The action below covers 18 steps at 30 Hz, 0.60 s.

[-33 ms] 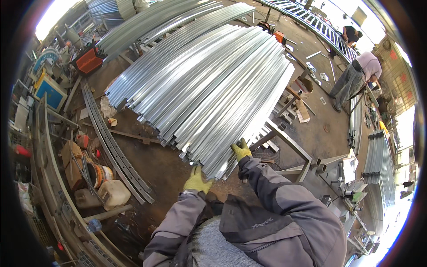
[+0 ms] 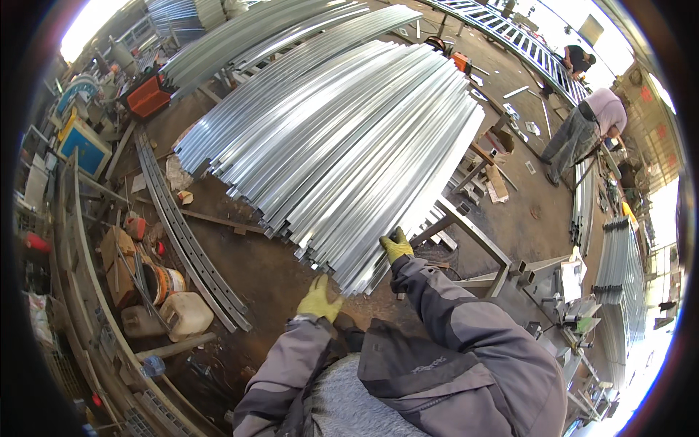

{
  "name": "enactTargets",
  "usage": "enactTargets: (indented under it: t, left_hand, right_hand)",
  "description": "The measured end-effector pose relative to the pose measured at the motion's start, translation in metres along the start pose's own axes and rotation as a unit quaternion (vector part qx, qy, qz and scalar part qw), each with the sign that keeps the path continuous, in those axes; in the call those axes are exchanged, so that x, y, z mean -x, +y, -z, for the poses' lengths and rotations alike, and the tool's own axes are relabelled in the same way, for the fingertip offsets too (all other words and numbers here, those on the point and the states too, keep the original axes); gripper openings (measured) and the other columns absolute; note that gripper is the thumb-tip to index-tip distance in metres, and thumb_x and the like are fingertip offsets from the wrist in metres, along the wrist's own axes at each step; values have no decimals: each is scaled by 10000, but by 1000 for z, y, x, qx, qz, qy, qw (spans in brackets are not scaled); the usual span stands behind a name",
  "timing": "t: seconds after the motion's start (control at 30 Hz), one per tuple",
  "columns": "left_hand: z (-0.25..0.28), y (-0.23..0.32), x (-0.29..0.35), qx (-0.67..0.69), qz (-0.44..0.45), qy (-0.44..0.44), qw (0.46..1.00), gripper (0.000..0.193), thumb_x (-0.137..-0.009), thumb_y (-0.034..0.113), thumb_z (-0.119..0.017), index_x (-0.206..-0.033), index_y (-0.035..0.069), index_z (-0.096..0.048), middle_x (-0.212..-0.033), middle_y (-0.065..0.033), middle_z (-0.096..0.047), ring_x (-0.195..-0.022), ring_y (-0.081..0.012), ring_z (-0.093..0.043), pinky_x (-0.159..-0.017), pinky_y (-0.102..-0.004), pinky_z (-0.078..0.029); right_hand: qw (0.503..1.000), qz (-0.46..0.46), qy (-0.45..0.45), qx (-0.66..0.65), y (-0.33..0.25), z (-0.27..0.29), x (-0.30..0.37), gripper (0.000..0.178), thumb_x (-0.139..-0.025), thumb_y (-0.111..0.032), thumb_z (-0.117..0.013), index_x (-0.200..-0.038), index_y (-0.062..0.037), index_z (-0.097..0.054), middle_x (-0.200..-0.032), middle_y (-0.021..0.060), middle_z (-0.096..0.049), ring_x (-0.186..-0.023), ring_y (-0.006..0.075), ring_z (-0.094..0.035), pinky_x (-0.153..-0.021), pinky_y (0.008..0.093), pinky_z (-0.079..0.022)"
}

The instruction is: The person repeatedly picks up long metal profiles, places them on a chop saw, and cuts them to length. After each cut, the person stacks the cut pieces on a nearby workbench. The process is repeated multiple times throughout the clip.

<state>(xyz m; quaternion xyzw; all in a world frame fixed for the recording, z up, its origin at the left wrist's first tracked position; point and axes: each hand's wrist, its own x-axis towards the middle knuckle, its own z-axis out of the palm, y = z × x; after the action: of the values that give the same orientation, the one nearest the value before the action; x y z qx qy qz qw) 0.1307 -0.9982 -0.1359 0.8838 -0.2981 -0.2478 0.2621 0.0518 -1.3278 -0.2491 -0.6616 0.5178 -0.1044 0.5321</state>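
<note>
A wide layer of long, shiny metal tubes (image 2: 328,138) lies side by side in front of me, with uneven ends toward me. My left hand (image 2: 319,300), in a yellow-green glove, is just short of the near tube ends, fingers apart and nothing in it. At the right side of the layer, my right hand (image 2: 397,246), gloved alike, holds the edge of the outer tubes near their ends. Its thumb lies toward the tubes; the undersides of its fingers are hidden.
A metal frame (image 2: 473,231) stands right of the tubes. Perforated rails (image 2: 182,233), a plastic canister (image 2: 186,317) and a bucket (image 2: 166,282) are on the left. One person (image 2: 601,113) bends over at the right; another person (image 2: 577,58) is farther back beside a ladder-like frame (image 2: 510,36).
My left hand has drawn back slightly from the tube ends, toward me and to the left, with its fingers spread. The right hand keeps nearly the same place.
</note>
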Motion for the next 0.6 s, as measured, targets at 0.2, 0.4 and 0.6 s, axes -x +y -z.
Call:
enactTargets:
  t: [0.2,0.4,0.6]
  left_hand:
    - [47,-136,195,147,164,147,964,655,-1068,313,-858,-1633,28,-687,-1560,-232,-746,-1165,-302,-828,-1054,-430,-649]
    - [-64,-155,489,123,475,353,797,458,-1103,267,-790,-1508,52,-782,-1365,-193,-836,-1161,-329,-827,-1066,-450,-647]
    - [-248,-42,680,188,687,248,656,429,-1131,268,-707,-1505,64,-761,-1428,-241,-817,-1301,-434,-793,-1130,-510,-623]
  right_hand:
    - [978,11,-15,207,0,2,-12,940,-982,-510,-822,-1796,-190,-479,-1550,257,-736,-1363,457,-759,-1171,505,-599]
    - [942,257,1,-217,-100,-68,-29,544,-1147,-146,-768,-1679,-81,-672,-1578,116,-744,-1308,193,-712,-1106,350,-608]
    - [851,397,-277,-206,-247,-202,153,561,-1213,-146,-672,-1741,17,-578,-1775,181,-605,-1627,299,-562,-1371,454,-431]
